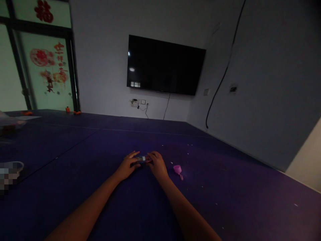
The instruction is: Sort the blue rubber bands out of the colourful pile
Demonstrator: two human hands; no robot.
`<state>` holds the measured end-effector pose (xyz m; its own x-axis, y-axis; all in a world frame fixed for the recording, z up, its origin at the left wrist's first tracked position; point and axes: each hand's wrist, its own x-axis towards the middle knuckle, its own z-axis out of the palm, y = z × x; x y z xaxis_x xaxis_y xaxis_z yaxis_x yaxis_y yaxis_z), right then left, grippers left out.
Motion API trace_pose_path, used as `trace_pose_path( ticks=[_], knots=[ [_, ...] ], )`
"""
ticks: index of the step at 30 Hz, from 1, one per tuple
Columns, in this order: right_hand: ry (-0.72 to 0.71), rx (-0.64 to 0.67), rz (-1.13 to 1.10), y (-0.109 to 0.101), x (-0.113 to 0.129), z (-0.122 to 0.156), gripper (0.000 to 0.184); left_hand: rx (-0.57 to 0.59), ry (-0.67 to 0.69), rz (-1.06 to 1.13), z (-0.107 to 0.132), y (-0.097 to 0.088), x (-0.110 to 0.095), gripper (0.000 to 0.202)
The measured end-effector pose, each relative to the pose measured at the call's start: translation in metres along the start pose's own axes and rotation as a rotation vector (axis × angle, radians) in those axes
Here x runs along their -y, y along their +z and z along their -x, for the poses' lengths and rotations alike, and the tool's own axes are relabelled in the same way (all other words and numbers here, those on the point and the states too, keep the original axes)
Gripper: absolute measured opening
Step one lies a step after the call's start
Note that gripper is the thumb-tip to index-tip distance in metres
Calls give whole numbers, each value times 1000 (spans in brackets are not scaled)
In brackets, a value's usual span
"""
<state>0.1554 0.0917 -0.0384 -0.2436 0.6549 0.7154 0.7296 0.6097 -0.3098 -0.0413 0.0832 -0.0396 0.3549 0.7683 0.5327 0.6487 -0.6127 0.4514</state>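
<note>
Between my two hands lies a small see-through bottle (pixel 143 159) with a pale label and a pinkish right end, held sideways just over or on the dark purple surface (pixel 135 207). My left hand (pixel 127 166) has its fingers and thumb round the bottle's left end. At the right end, the fingers of my right hand (pixel 157 164) close round the pinkish part and hide much of it. To the right of that hand, apart from it, lies a pink cup-shaped cap (pixel 177 169) with a loop strap.
Small white scraps are scattered to the right. At the far left edge are a blurred clear plastic bag (pixel 10 124) and small orange objects (pixel 67 109). A black television (pixel 165 65) hangs on the wall, and a black cable (pixel 223 77) runs down the right wall.
</note>
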Motion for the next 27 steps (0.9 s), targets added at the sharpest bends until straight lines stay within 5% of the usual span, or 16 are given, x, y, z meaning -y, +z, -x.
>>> trace_pose_path(
  ticks=[8, 17, 27],
  knots=[
    [34, -29, 90, 1, -3, 1, 44, -129, -66, -16, -1, -8, -2, 5],
    [35, -65, 237, -4, -6, 4, 46, -255, -133, -94, -1, -6, 6, 19],
    [-112, -99, 321, -4, -7, 0, 45, -202, -90, -120, 0, -6, -1, 11]
  ],
)
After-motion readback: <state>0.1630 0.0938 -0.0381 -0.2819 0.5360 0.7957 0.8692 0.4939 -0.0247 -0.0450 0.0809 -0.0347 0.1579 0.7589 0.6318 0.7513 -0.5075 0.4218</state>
